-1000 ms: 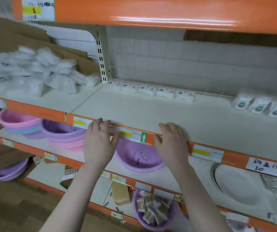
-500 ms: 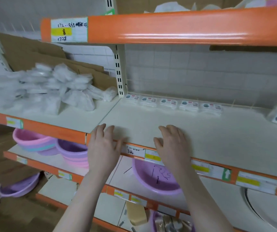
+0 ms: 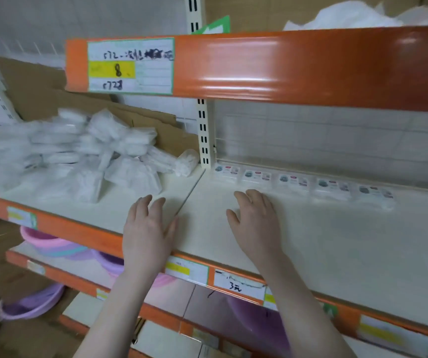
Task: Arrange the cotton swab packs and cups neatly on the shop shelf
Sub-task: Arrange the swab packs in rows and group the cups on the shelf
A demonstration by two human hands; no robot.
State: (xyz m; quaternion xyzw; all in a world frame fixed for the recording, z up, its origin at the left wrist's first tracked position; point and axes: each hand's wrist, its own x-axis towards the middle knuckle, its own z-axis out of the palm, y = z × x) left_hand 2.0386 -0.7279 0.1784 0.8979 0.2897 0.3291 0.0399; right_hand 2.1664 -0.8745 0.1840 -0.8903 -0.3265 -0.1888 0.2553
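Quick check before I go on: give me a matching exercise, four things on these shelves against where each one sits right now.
Things:
1. heap of clear packs
2. row of labelled packs
3. pink and purple basins
4. yellow price tag marked 8

Places:
A. along the back edge of the right-hand shelf board
B. on the orange rail above the hands
C. on the shelf board left of the upright
D. on the shelf below

Pairs: 1-C, 2-A, 3-D, 4-B

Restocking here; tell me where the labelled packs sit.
In the head view, the labelled packs lie in a row along the shelf's back edge, right of the upright post.
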